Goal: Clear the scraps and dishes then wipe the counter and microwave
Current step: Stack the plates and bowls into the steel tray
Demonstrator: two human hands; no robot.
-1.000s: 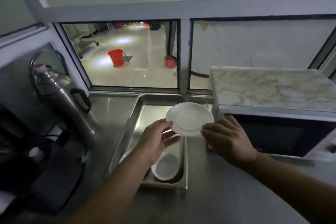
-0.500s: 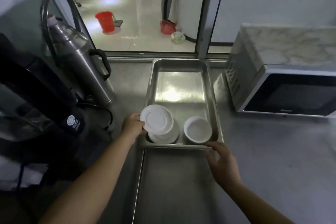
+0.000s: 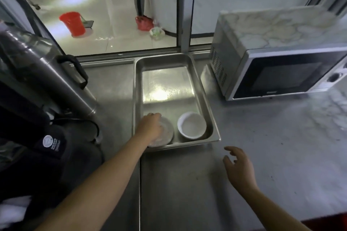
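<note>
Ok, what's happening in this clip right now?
A person is clearing dishes into a steel tray on the counter. The left hand rests on a white plate at the tray's near end, beside a white bowl. The right hand hovers open over the counter, holding nothing. The microwave stands to the right.

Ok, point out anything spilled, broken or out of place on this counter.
Nothing stands out. The white plates and white round bowl sit flat inside the steel tray; the white microwave stands square on the steel counter, door shut.
</note>
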